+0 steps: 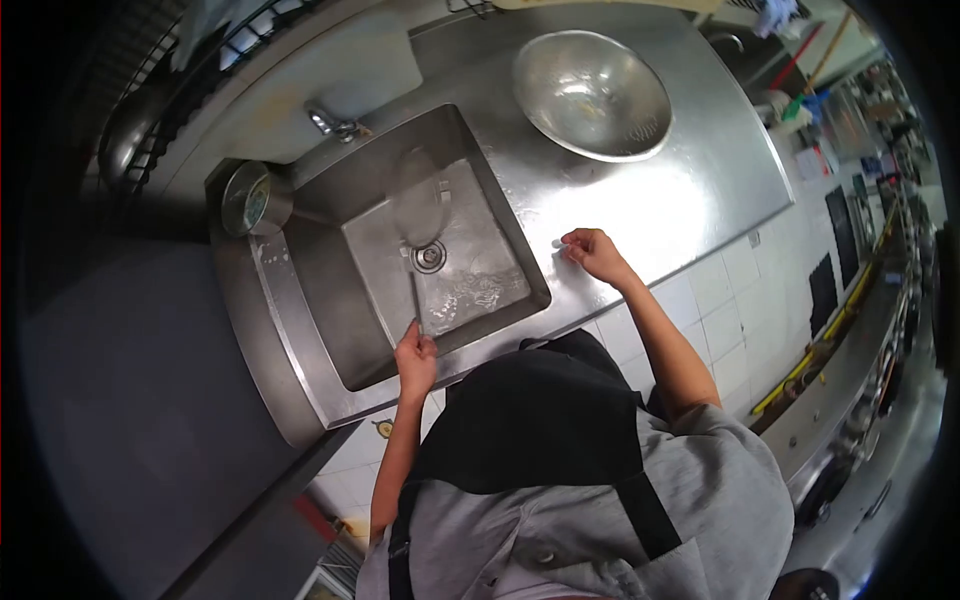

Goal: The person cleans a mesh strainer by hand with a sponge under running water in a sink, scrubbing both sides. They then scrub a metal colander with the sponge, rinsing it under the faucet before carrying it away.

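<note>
gripping a thin grey handle (416,300) firmly steadies my left hand (416,362); my right hand (597,256) pinches something white (558,243).

Your view shows strong white glare on the steel counter (745,150)'s near edge, beside the sink (385,215); fisheye distortion bends the periphery, corners vignetted black.

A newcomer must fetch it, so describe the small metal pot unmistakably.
Find the deep sink, then the faucet at its far edge. Left of the faucet, by the sink's far left corner, is a small, round metal pot with something greenish inside. It is far narrower than the wide metal bowl to the right of the sink.
</note>
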{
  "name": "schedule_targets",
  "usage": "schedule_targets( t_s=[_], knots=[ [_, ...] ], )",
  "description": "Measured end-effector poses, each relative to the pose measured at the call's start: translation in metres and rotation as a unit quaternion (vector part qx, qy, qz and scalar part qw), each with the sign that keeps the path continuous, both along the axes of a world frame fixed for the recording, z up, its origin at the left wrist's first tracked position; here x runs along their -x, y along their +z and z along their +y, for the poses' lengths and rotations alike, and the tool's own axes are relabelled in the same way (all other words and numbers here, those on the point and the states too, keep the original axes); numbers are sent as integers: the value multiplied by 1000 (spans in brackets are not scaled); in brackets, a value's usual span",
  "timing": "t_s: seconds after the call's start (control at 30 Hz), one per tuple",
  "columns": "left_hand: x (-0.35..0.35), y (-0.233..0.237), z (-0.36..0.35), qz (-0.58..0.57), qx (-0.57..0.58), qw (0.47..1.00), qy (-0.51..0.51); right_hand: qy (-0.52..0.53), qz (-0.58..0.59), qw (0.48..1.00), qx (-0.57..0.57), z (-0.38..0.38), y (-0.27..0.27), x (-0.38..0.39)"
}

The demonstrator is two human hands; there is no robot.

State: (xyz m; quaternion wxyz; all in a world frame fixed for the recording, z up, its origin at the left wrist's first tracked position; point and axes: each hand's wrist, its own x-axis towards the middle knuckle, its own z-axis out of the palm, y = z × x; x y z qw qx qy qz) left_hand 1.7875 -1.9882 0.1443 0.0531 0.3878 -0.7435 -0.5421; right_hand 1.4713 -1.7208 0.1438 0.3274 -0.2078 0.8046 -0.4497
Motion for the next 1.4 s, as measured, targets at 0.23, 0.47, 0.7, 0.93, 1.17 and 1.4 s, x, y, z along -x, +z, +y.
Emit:
schedule_targets(
  t_s=[0.23,0.47,0.7,0.93,1.17,1.4],
  knots=[
    [-64,27,-43,3,-195,981,-19,-13,96,992,-83,32,25,-62],
    [-82,90,-103,86,-442,890,-70,126,102,969,-185,41,36,-130],
    [52,131,-43,43,-410,844,-343,134,8,991,-21,43,81,-161],
    [173,140,176,33,-447,754,-481,-261,-140,877,379,94,125,-151],
    [255,143,365,-22,-245,634,-733,-564,-54,652,504,287,125,-114],
    [318,127,414,-52,-32,604,-794,-734,-49,504,453,507,43,-138]
  ],
)
